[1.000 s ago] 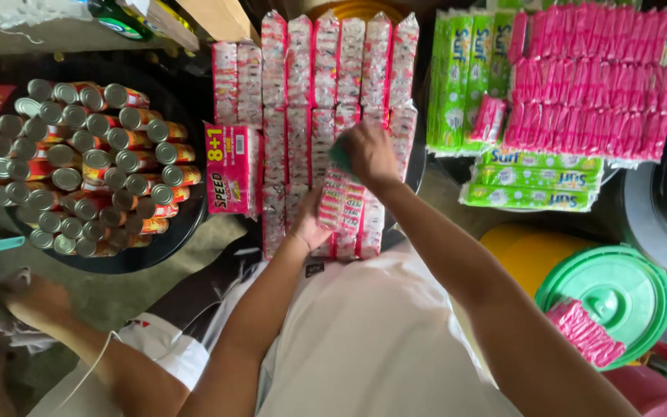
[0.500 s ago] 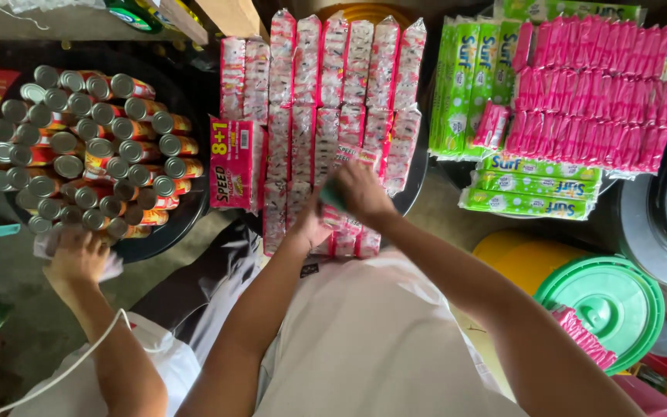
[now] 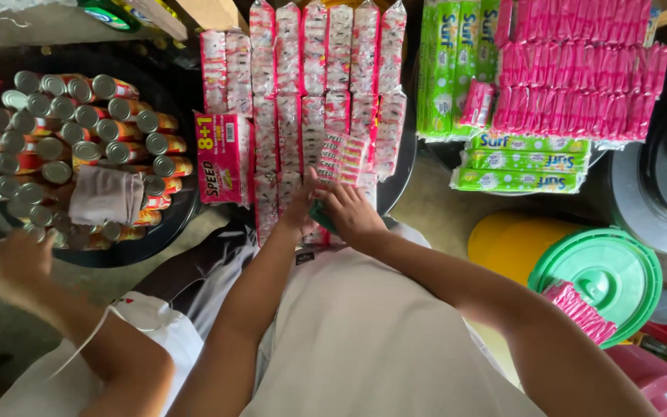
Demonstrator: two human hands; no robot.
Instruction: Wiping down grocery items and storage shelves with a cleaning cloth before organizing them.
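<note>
My left hand (image 3: 300, 207) and my right hand (image 3: 354, 214) meet at the near end of the rows of pink-and-white sachet strips (image 3: 326, 93). The left hand's fingers grip the lower end of one loose sachet strip (image 3: 340, 158), which lies tilted across the rows. A small green object (image 3: 321, 218) sits in my right hand, mostly hidden by the fingers. Both arms reach out over my white shirt.
A pink box (image 3: 221, 158) lies left of the sachets. A dark round tray (image 3: 165, 232) holds several cans (image 3: 55, 131) with a grey cloth (image 3: 106, 196) on them. Another person's hand (image 3: 15, 266) is at the lower left. Green packs (image 3: 519, 162), pink packs (image 3: 580, 77) and a green lid (image 3: 604, 274) are right.
My hands have drawn back from the middle of the sachet rows to their near end. The other person's hand left the grey cloth on the cans and pulled away to the lower left.
</note>
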